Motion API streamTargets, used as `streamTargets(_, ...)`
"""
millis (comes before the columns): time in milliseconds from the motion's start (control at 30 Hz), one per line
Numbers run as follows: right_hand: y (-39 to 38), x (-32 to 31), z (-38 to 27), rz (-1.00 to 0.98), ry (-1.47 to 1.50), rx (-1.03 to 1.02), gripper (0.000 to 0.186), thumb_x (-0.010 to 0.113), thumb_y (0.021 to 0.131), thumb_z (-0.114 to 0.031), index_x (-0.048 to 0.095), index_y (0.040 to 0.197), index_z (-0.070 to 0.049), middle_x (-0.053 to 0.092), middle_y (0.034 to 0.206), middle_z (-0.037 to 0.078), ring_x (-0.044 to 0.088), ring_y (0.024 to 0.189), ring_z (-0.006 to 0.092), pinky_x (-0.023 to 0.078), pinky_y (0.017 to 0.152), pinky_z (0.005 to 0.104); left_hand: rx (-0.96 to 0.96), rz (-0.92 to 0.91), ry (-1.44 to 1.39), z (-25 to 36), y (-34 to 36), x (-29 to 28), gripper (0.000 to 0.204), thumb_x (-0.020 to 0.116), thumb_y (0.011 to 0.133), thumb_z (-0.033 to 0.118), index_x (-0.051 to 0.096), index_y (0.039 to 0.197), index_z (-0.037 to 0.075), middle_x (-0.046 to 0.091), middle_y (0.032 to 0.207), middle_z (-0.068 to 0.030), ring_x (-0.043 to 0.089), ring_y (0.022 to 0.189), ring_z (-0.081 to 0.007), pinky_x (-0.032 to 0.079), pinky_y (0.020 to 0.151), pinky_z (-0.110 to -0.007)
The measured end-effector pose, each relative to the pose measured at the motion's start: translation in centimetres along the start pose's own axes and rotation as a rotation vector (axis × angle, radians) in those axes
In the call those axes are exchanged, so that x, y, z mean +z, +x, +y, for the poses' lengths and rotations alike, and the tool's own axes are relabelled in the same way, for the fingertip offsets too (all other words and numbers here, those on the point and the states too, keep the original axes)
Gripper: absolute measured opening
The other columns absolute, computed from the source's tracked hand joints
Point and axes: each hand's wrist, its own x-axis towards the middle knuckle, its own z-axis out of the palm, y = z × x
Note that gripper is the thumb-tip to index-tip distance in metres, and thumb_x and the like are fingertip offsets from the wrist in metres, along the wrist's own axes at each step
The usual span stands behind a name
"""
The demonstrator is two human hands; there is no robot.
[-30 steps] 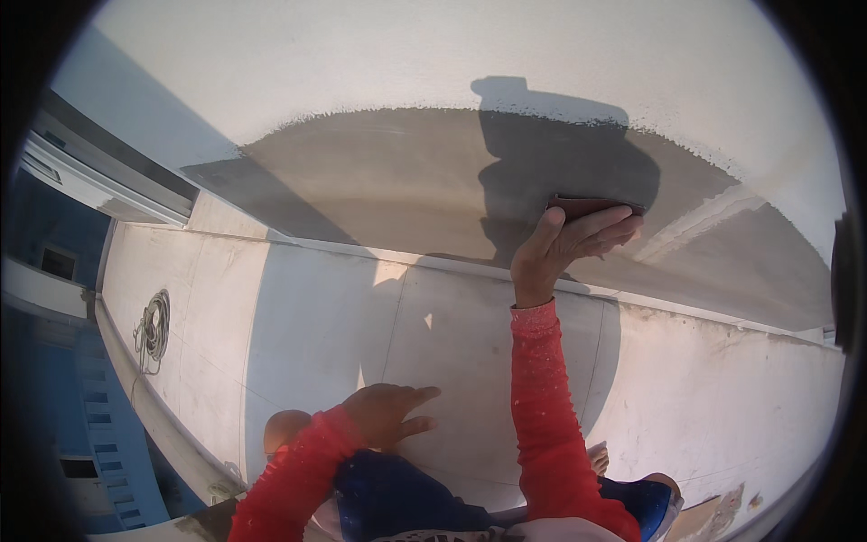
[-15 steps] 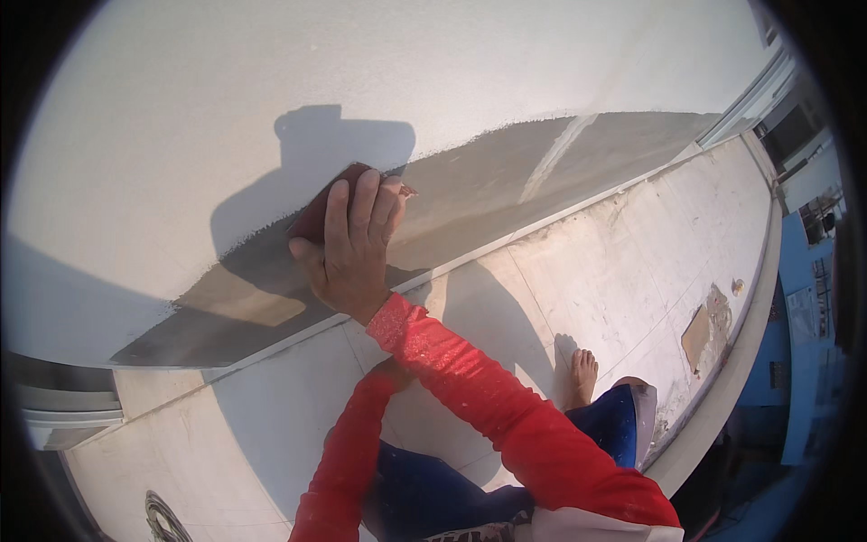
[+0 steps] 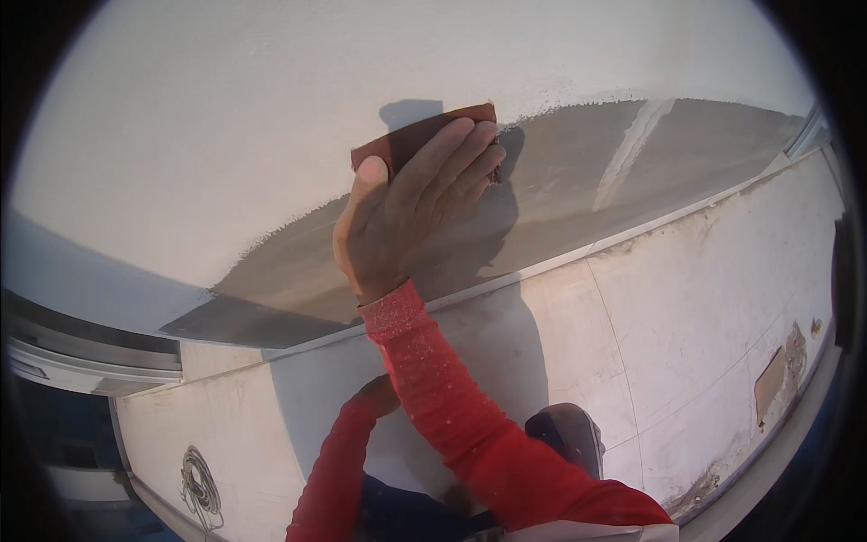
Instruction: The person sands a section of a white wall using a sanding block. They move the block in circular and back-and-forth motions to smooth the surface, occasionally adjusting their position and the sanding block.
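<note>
My right hand (image 3: 411, 208) lies against the pale wall (image 3: 226, 117), its fingers stretched over a reddish-brown sheet of sandpaper (image 3: 411, 140). The hand presses the sheet to the wall at the upper edge of a grey, rough-edged patch (image 3: 578, 149). The sheet's upper part shows above the fingers, and the thumb rests at its left end. Lower down, my left hand (image 3: 381, 395) is held near my body, away from the wall. My right forearm partly covers it, and its fingers are hidden.
A pale floor ledge (image 3: 686, 271) runs along the wall's foot. At the lower left lies a coiled cable or rope (image 3: 200, 483). A flat tan piece (image 3: 769, 387) lies by a worn spot near the ledge's outer edge at the right. A whitish streak (image 3: 629, 154) crosses the grey patch.
My right hand has slid the sandpaper up and to the right along the wall, and more of the sheet shows. The view has turned, and my bare foot has gone from sight.
</note>
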Motion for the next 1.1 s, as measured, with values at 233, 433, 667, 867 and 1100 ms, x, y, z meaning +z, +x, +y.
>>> streamTargets(233, 2.1, -2.2, 1.3, -0.052, 0.106, 0.204, 0.084, 0.041, 0.107, -0.054, 0.012, 0.165, -0.001, 0.012, 0.169, 0.029, 0.007, 0.156, 0.0510, 0.003, 0.122, 0.0657, -0.040, 0.387, 0.291, -2.2, -12.7, -8.6, 0.050, 0.058, 0.102, 0.040, 0.059, 0.142, 0.010, 0.066, 0.136, -0.0157, 0.062, 0.124, -0.0355, 0.049, 0.106, -0.043)
streamTargets(433, 10.5, -3.7, 3.6, 0.080, 0.489, 0.570, 0.053, 0.036, 0.110, -0.051, 0.039, 0.124, 0.000, 0.045, 0.126, 0.022, 0.056, 0.110, 0.0320, 0.045, 0.102, 0.0410, -0.412, 0.443, 0.174, -4.0, -21.6, -16.7, 0.041, 0.066, 0.098, 0.038, 0.070, 0.124, 0.007, 0.076, 0.105, -0.0163, 0.074, 0.096, -0.0326, 0.057, 0.089, -0.042)
streamTargets(667, 0.0, -0.7, -1.6, -0.150, -0.004, -0.071, 0.081, 0.036, 0.108, -0.053, 0.015, 0.164, 0.001, 0.014, 0.170, 0.027, 0.003, 0.157, 0.0492, 0.002, 0.123, 0.0623, 0.234, 0.232, 0.364, 4.1, -11.6, -11.2, 0.042, 0.065, 0.098, 0.037, 0.067, 0.126, 0.006, 0.074, 0.105, -0.0196, 0.070, 0.099, -0.0371, 0.054, 0.091, -0.047)
streamTargets(867, 25.6, -9.8, 19.3, 0.006, 0.242, 0.346, 0.052, 0.035, 0.107, -0.033, 0.053, 0.131, 0.010, 0.051, 0.138, 0.026, 0.049, 0.123, 0.0384, 0.038, 0.107, 0.0471, 0.486, 0.331, 0.280, 10.9, -23.5, -10.9, 0.047, 0.075, 0.094, 0.030, 0.064, 0.131, 0.004, 0.072, 0.117, -0.0161, 0.070, 0.101, -0.0332, 0.057, 0.089, -0.044)
streamTargets(1100, 10.5, -5.1, 12.1, 0.109, -0.151, 0.133, 0.057, 0.038, 0.107, -0.034, 0.043, 0.149, 0.004, 0.044, 0.152, 0.025, 0.047, 0.138, 0.0357, 0.038, 0.115, 0.0463, 0.771, 0.339, 0.192, 12.9, -23.2, -9.0, 0.047, 0.075, 0.093, 0.029, 0.062, 0.130, 0.003, 0.071, 0.116, -0.0162, 0.070, 0.102, -0.0320, 0.056, 0.097, -0.046)
